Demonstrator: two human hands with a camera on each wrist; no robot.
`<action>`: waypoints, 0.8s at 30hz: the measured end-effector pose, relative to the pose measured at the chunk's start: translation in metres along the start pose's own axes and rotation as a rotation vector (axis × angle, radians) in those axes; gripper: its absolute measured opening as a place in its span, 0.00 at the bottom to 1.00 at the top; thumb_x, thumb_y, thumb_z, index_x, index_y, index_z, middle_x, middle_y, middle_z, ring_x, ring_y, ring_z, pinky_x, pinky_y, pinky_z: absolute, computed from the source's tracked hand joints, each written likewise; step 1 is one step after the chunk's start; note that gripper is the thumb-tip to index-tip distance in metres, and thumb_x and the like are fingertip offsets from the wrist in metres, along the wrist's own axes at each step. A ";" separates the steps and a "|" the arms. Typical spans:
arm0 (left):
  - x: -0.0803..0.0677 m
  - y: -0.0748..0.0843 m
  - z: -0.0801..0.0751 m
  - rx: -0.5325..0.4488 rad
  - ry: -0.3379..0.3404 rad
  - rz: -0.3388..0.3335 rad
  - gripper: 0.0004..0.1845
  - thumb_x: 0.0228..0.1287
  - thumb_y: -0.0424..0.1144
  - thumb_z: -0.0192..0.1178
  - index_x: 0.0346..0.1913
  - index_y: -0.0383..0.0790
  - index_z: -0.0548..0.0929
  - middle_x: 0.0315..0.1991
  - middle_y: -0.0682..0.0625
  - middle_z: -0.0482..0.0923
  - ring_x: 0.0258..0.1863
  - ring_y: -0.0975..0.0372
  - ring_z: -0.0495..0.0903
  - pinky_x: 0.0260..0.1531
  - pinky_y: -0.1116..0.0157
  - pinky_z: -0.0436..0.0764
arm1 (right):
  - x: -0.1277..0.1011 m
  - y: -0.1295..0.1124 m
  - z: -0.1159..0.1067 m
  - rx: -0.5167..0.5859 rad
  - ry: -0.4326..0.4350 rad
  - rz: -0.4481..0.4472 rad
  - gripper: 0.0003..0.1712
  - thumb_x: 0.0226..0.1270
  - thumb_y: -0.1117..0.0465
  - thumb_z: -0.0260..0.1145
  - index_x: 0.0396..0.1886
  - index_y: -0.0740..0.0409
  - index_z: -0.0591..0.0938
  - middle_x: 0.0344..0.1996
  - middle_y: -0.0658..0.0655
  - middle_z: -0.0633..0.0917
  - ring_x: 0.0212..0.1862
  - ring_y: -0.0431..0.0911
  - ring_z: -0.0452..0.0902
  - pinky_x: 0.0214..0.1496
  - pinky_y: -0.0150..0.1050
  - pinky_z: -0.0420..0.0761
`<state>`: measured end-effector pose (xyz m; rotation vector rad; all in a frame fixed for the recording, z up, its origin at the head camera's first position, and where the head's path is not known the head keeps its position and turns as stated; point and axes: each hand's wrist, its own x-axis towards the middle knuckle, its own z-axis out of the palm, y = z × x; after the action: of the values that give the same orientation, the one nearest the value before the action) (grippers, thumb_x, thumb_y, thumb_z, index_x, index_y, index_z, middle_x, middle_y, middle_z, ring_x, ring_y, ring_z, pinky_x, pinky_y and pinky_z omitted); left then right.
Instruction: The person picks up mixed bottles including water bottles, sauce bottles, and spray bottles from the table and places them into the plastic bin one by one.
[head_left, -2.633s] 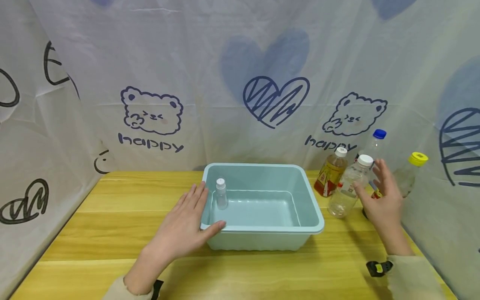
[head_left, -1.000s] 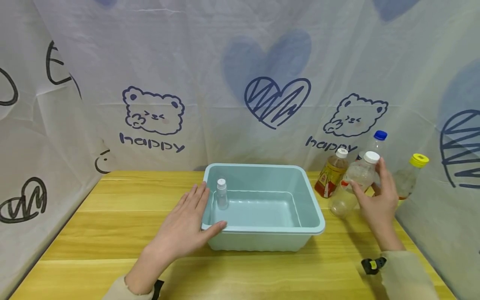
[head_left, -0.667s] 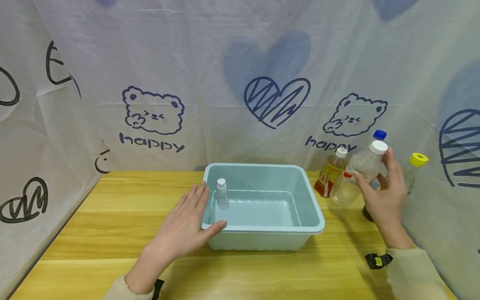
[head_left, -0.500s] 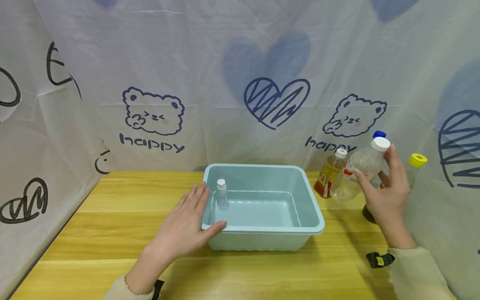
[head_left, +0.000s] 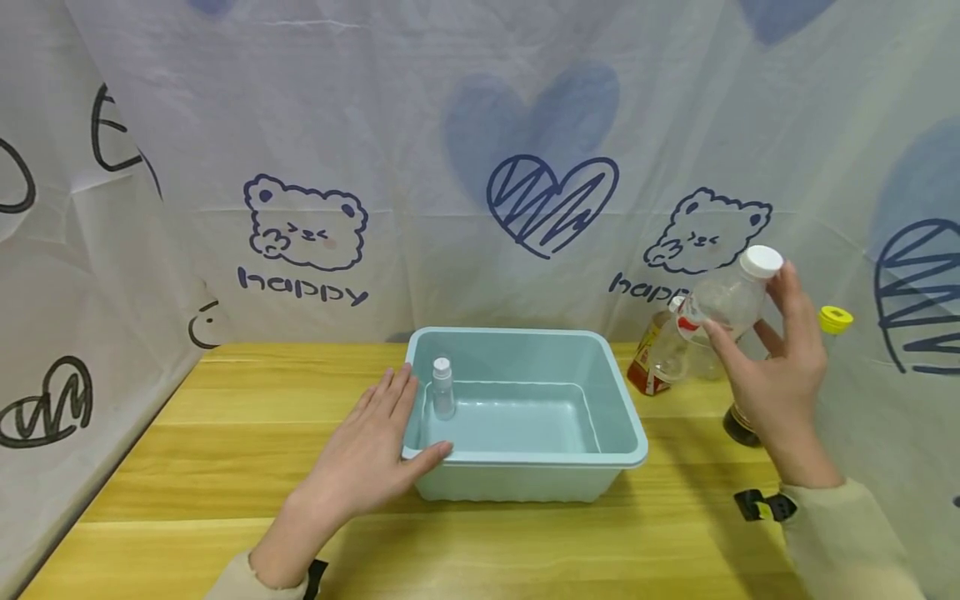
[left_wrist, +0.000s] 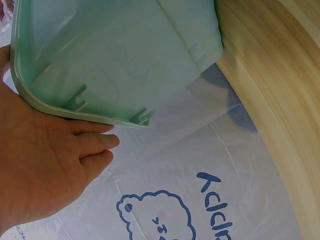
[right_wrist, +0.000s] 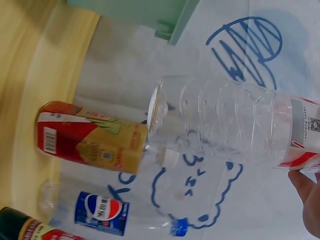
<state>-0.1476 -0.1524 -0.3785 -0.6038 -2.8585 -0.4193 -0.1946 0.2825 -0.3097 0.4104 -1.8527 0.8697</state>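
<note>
The right hand (head_left: 780, 367) grasped the clear bottle (head_left: 712, 321) in the air, right of the teal bin (head_left: 525, 454), tilted with its cap up-right. The left hand (head_left: 367, 454) rested open on the bin's left rim.

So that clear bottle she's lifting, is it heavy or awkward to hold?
Probably light: the clear bottle looks empty, and the right hand holds it tilted above the table by fingertips alone. Its ribbed, thin wall likely dents if squeezed. Being round, it may roll if laid down.
</note>
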 end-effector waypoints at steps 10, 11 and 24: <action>-0.001 -0.001 0.000 0.002 0.011 0.001 0.57 0.71 0.77 0.44 0.80 0.27 0.57 0.82 0.35 0.50 0.82 0.43 0.49 0.80 0.46 0.55 | 0.014 -0.011 0.012 0.006 -0.032 -0.074 0.47 0.65 0.60 0.78 0.78 0.66 0.65 0.75 0.55 0.72 0.74 0.49 0.70 0.65 0.27 0.76; -0.001 -0.001 0.000 0.003 0.012 0.002 0.57 0.71 0.77 0.44 0.80 0.27 0.57 0.82 0.35 0.50 0.82 0.43 0.49 0.80 0.46 0.55 | 0.016 -0.013 0.013 0.010 -0.038 -0.079 0.47 0.65 0.60 0.78 0.78 0.65 0.65 0.75 0.55 0.72 0.74 0.49 0.70 0.64 0.27 0.77; -0.001 0.000 0.000 0.000 0.001 0.000 0.56 0.71 0.75 0.46 0.80 0.27 0.56 0.83 0.36 0.49 0.82 0.43 0.49 0.80 0.46 0.54 | 0.032 -0.033 0.034 0.073 -0.088 -0.102 0.52 0.56 0.69 0.81 0.79 0.61 0.67 0.74 0.52 0.74 0.72 0.49 0.72 0.62 0.27 0.79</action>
<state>-0.1469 -0.1528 -0.3788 -0.6033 -2.8578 -0.4193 -0.2099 0.2392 -0.2770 0.5923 -1.8669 0.8633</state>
